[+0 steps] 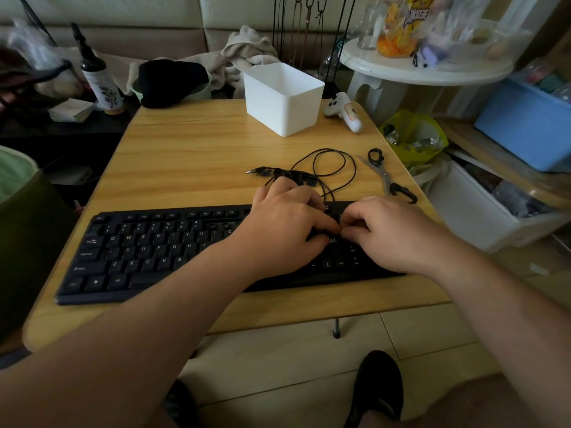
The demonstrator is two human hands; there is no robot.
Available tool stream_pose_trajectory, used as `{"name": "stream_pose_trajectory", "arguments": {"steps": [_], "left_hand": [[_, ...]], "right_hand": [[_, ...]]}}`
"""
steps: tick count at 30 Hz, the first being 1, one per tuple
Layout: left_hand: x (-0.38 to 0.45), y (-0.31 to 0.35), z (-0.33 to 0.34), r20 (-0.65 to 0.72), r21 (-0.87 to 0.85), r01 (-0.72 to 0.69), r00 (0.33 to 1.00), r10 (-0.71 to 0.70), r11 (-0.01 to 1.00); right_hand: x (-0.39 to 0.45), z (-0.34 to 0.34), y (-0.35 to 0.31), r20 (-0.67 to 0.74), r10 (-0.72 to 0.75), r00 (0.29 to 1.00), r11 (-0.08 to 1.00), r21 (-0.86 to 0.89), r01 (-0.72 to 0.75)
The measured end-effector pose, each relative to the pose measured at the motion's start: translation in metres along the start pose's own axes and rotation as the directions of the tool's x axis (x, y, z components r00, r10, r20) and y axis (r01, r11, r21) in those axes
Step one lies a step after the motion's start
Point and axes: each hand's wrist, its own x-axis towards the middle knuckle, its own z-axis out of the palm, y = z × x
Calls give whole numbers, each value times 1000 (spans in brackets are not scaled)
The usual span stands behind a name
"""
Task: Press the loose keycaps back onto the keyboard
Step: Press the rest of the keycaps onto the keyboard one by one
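Both hands are meeting over the black keyboard (148,251)'s right half: left hand (284,220) and right hand (389,233) curled, seemingly pinching a small keycap, though it's hidden. Light, rigid, slippery; grip its sides.

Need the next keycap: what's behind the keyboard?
Behind the keyboard, loose keycaps lie amid its coiled cable, scissors to their right. The left hand covers some keycaps.

Beyond the hands, padded beige wall (173,13); right of them, round white side table (426,69); below, pale tiled floor (278,359); dim light.
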Motion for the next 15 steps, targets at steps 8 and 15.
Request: {"name": "stream_pose_trajectory", "arguments": {"steps": [8,15], "left_hand": [[0,-2,0,-14,-2,-7,1000,7,1000],[0,-5,-1,-8,-16,-10,1000,10,1000]], "right_hand": [[-1,-5,1,53,27,998,998,49,-30],[2,-26,17,119,115,986,950,276,-144]]}}
